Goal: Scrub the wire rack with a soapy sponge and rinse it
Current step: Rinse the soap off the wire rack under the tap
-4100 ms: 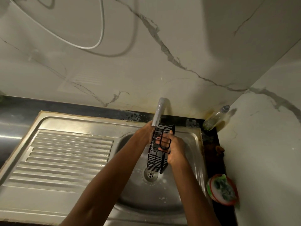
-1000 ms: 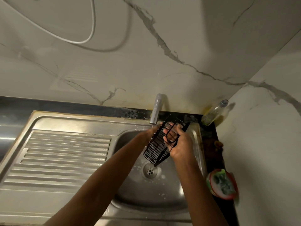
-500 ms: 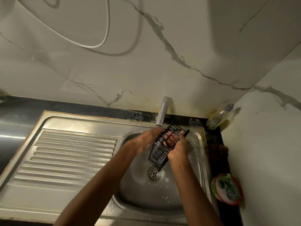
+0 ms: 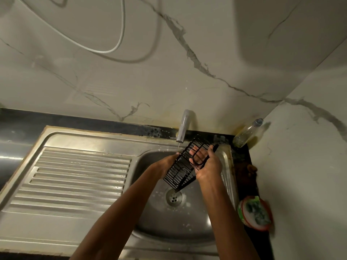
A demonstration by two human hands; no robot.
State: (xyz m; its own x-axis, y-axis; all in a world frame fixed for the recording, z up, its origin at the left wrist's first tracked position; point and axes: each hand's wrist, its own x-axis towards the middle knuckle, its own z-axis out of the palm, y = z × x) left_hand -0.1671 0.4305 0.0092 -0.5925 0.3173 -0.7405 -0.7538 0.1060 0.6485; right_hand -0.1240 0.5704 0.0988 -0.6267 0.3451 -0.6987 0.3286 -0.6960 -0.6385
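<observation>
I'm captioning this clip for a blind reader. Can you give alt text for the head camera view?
Both hands hold a black wire rack tilted under a thin stream from the tap, above a steel sink. A sponge in a dish sits to the right.

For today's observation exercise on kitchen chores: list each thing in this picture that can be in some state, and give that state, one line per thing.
Tap: running, thin stream.
Rack: tilted over the basin, held under the stream.
Left hand: on the rack's left side.
Right hand: gripping the rack's right side, fingers through the wires.
Sink: wet, drain open.
Bottle: capped, leaning in the corner.
Sponge: soapy, lying in its dish, unused.
</observation>
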